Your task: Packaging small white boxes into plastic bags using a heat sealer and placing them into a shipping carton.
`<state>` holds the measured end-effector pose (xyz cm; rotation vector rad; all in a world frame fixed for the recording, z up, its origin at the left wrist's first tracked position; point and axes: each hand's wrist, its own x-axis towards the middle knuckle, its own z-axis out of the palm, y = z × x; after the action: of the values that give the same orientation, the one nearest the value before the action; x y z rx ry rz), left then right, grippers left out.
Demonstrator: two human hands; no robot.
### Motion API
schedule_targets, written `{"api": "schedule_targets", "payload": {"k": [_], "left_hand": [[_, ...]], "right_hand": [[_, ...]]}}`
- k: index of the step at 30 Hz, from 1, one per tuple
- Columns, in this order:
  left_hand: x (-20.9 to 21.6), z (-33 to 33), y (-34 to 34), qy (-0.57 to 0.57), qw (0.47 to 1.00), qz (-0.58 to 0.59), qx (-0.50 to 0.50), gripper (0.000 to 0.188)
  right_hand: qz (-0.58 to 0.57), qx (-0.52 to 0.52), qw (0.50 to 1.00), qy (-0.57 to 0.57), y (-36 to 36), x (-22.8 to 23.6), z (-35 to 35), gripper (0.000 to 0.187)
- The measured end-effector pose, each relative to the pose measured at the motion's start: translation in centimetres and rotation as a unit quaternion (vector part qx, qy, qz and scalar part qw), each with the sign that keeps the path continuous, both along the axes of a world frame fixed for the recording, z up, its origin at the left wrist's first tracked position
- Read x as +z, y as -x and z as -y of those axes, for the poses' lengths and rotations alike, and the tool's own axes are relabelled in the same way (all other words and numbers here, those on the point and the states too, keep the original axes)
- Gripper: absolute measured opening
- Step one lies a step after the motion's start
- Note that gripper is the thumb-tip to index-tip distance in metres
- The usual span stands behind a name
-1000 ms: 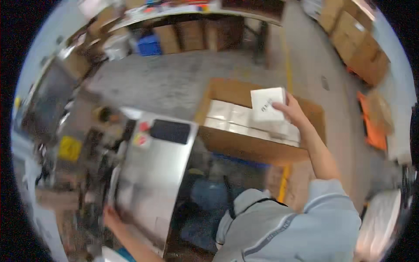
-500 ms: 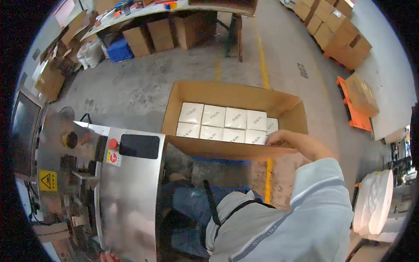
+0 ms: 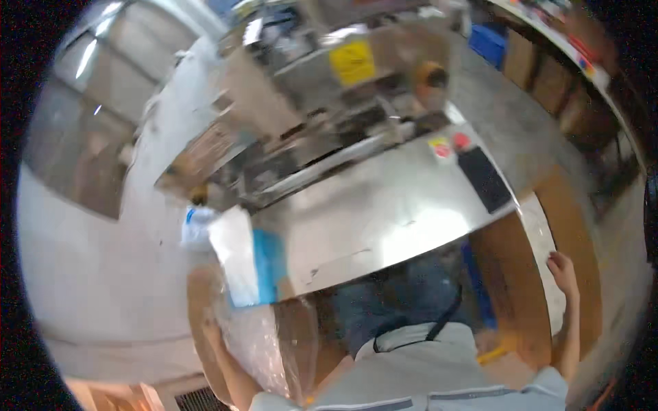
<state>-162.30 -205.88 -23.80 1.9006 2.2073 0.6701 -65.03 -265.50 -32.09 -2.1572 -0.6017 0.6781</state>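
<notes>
Room: pale wall (image 3: pixel 103 294) over the left side, with a dark pane (image 3: pixel 82 151) and bright streaks above; grey floor (image 3: pixel 490 96) at upper right.
Tabletop (image 3: pixel 343 219): shiny metal, slanting up to the right, with strong glare near its right end and a few dark marks along its near edge.
Machine (image 3: pixel 404 55): blurred, along the tabletop's far side.
Carton (image 3: pixel 507 274): brown, open, by the tabletop's right end.
Far bench: its pale edge (image 3: pixel 602 75) curves down the upper right, with a blue bin (image 3: pixel 488 44) near it.
Plastic (image 3: pixel 264 349): clear, creased, below the tabletop's left end.
Boxes (image 3: pixel 545 236): white, inside the carton, blurred into one pale strip.
Packs: one white (image 3: pixel 233 246), one blue (image 3: pixel 271 260), side by side at the tabletop's left end.
Slab (image 3: pixel 485 179): dark, flat, at the tabletop's right end.
Right hand (image 3: pixel 563 272): over the boxes, grip partly curled; cannot tell whether it holds anything.
Left hand (image 3: pixel 214 333): beside the plastic, blurred; cannot tell how its grip stands.
Label (image 3: pixel 353 61): yellow, on the machine.
Button (image 3: pixel 461 141): red, just beside the slab.
</notes>
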Motion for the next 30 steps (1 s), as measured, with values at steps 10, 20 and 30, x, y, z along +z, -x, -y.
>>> {"api": "schedule_targets", "payload": {"k": [10, 20, 30], "left_hand": [[6.0, -3.5, -34.1, -0.076, 0.979, 0.135, -0.131, 0.047], [11.4, 0.2, -36.2, -0.231, 0.938, 0.178, -0.189, 0.013], [15.6, 18.4, -48.8, -0.05, 0.798, 0.238, -0.551, 0.014]], "right_hand": [[0.127, 0.061, 0.984, -0.105, 7.7, 13.2, -13.2, 0.033], [0.137, 0.114, 0.974, -0.14, 12.5, 16.6, -18.7, 0.043], [0.157, 0.317, 0.878, -0.322, 23.4, 23.1, -33.3, 0.038]]}}
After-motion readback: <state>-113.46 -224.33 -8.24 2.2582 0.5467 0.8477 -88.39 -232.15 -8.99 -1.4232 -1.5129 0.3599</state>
